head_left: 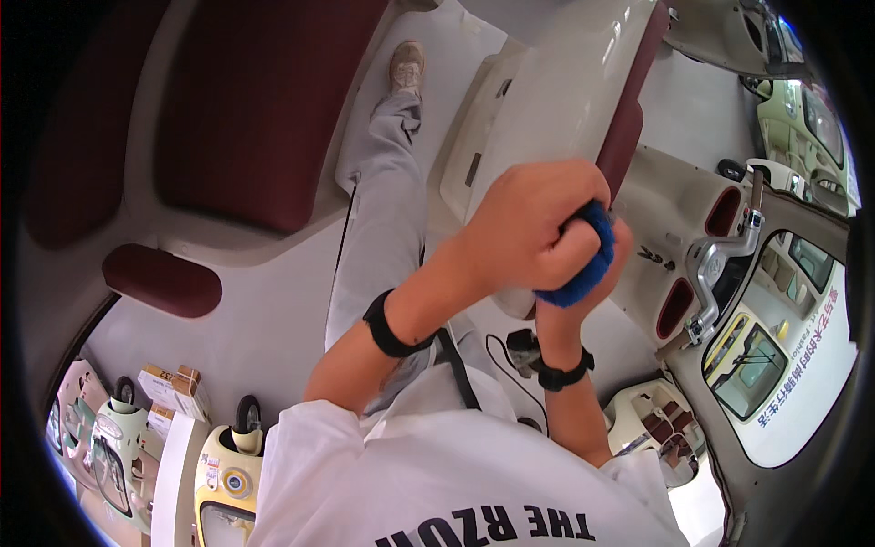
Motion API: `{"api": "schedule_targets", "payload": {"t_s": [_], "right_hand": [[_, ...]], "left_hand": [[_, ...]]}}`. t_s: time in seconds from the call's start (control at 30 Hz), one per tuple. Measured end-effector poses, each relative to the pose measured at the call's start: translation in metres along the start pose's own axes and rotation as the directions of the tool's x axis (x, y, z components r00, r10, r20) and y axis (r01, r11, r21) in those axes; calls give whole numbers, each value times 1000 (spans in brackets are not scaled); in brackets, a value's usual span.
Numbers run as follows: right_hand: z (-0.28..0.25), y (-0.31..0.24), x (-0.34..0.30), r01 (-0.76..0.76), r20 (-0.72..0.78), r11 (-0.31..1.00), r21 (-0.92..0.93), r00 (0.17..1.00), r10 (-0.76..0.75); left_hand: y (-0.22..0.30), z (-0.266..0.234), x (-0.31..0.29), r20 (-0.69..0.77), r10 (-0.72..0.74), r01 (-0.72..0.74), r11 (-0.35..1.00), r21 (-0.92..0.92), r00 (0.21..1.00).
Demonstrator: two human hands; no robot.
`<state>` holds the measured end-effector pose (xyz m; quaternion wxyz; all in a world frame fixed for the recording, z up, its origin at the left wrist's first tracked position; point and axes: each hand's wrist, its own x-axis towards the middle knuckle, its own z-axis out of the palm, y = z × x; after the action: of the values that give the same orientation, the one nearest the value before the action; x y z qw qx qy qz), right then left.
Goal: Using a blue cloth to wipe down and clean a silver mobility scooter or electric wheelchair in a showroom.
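Blue fuzzy thing point(592, 273): bunched between the two hands, just over the edge of the cream panel in this view; a dark part shows at its top, though its full shape is hidden.
Left hand point(538, 223): a tight fist, nearest the camera, closed on the blue fuzzy thing.
Right hand point(622, 255): just behind and beside it, fingers curved along the far side; how firmly it grips, I cannot tell.
Slip risk: the fuzzy surface looks soft, so it could squash and slide out if the fist loosens or the hands pull unevenly.
Wrists: a black band point(392, 326) on the left, another black band point(567, 375) on the right, beside a small grey device point(523, 352).
Snag risk: a thin black cable point(489, 348) loops near that device and could catch if the right arm swings wide.
Legs: grey trousers point(383, 210) and a pale shoe point(407, 66), between seat and panel.
Cream panel point(556, 100): glossy, maroon along one edge; knuckles or wristband could knock or scuff it if an arm swings too far.
Maroon seat point(260, 109): well apart, to the left.
Metal handle point(715, 264): silver, right of the hands.
Beyond: a window point(775, 438) at right and a yellow vehicle point(219, 483) at lower left.
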<state>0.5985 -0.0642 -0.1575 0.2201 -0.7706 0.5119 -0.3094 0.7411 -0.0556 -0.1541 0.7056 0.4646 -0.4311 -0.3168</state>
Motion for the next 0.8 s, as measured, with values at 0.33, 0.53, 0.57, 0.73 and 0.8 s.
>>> {"api": "schedule_targets", "payload": {"t_s": [0.33, 0.53, 0.57, 0.73, 0.8], "right_hand": [[-2, -7, -8, -23, 3, 1000, 10, 1000, 23], [-3, -11, -3, 0, -13, 997, 71, 1000, 1], [-3, -10, -4, 2, -12, 997, 77, 1000, -1], [-3, -8, 1, 18, -20, 985, 172, 1000, -15], [-10, -6, 8, 24, -44, 983, 181, 999, -16]], "left_hand": [[29, 11, 38, 353, -273, 81, 877, 473, 895], [60, 26, 61, 661, -475, -179, 718, 673, 581], [67, 28, 54, 617, -463, -179, 689, 702, 637], [134, 6, -22, 585, -450, -357, 495, 792, 675], [159, -20, -54, 623, -550, -298, 568, 767, 556]]}}
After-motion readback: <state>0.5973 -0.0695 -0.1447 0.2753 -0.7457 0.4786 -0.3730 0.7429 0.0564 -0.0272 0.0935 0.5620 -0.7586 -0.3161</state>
